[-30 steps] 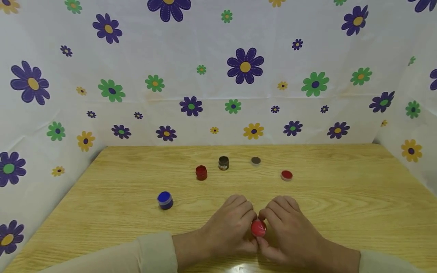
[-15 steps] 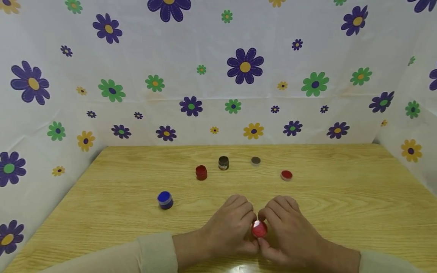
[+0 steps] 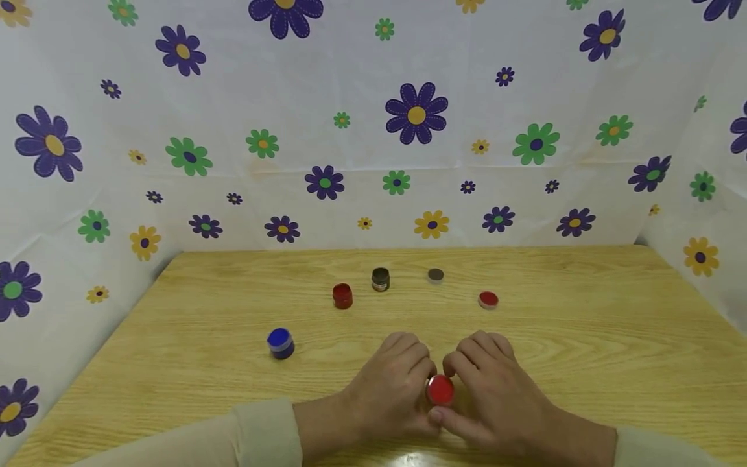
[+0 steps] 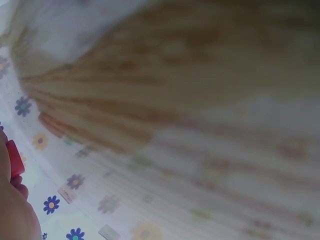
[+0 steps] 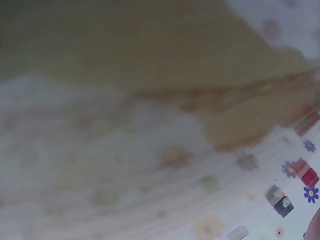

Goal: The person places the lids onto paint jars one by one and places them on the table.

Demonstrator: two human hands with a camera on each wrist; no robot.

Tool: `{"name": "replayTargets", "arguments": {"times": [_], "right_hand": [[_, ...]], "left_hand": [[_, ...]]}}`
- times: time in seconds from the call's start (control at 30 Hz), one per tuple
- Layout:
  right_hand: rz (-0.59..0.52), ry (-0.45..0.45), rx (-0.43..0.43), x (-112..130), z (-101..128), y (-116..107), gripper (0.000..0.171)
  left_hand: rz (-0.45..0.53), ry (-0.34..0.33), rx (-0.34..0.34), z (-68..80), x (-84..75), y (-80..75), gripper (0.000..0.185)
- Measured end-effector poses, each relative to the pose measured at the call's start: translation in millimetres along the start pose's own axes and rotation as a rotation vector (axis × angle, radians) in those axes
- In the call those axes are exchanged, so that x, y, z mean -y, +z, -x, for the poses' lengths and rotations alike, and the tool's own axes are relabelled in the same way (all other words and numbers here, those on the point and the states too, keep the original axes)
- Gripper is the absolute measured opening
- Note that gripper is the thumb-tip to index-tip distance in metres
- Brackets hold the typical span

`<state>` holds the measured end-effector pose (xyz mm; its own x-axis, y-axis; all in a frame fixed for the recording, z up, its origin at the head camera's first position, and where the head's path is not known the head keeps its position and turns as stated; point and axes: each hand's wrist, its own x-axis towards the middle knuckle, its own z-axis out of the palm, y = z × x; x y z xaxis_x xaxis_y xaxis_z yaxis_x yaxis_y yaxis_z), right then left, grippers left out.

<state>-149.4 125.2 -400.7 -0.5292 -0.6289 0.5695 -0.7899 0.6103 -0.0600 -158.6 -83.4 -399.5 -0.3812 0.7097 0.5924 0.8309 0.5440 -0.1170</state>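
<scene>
Close to the table's front edge, a small paint jar point(image 3: 440, 390) with a red top is held between both hands. My left hand point(image 3: 390, 386) grips its left side with bent fingers. My right hand point(image 3: 496, 389) is on the other side, its thumb across the jar's near edge and its curled forefinger by the far rim. Much of the jar's side is hidden. The left wrist view shows a red piece of the jar point(image 4: 15, 159) beside a hand. Further left stands a paint jar with a blue lid point(image 3: 281, 344).
Farther back on the wooden table point(image 3: 583, 324) stand an uncovered dark red paint jar point(image 3: 342, 296) and an uncovered dark brown one point(image 3: 380, 279). A grey-brown lid point(image 3: 436, 276) and a red lid point(image 3: 488, 299) lie to their right. Flowered cloth point(image 3: 350, 78) surrounds the table.
The right thumb has slid left along the jar's near edge, and the right forefinger has parted slightly from the left hand. The jar's top has tilted, losing its bright glare. The other jars stay put.
</scene>
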Motion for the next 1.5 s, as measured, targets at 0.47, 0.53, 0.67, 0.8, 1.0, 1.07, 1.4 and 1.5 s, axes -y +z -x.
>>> {"name": "replayTargets", "arguments": {"times": [0.47, 0.53, 0.67, 0.8, 1.0, 1.07, 1.4, 1.5], "right_hand": [[0.007, -0.032, -0.031, 1.2, -1.1, 1.9, 0.035], [0.004, -0.036, -0.047, 1.1, -1.2, 2.3, 0.035], [-0.004, -0.036, -0.070, 0.6, -1.1, 3.5, 0.036], [-0.007, -0.024, -0.059, 0.7, -0.8, 4.2, 0.033], [-0.015, 0.013, -0.004, 1.5, -0.3, 4.0, 0.031], [-0.013, 0.018, 0.009, 1.7, -0.3, 3.9, 0.031], [-0.049, 0.031, 0.037, 1.8, 1.0, 2.0, 0.037], [-0.055, 0.016, 0.029, 2.0, 0.4, 2.2, 0.038]], "left_hand": [[0.038, -0.023, -0.020, 0.0, 2.1, 0.6, 0.029], [0.037, -0.021, -0.021, -0.3, 2.3, 0.5, 0.030], [0.032, -0.019, -0.023, 0.0, 2.7, 1.3, 0.030], [0.024, -0.012, -0.026, 0.4, 2.3, 1.6, 0.030], [0.024, -0.006, 0.006, 0.9, 1.3, 0.2, 0.030], [0.034, 0.005, 0.016, 1.0, 1.1, -0.1, 0.031], [0.068, -0.023, 0.046, 2.5, 0.9, -1.3, 0.040], [0.070, -0.042, 0.038, 2.7, 1.4, -0.9, 0.038]]}}
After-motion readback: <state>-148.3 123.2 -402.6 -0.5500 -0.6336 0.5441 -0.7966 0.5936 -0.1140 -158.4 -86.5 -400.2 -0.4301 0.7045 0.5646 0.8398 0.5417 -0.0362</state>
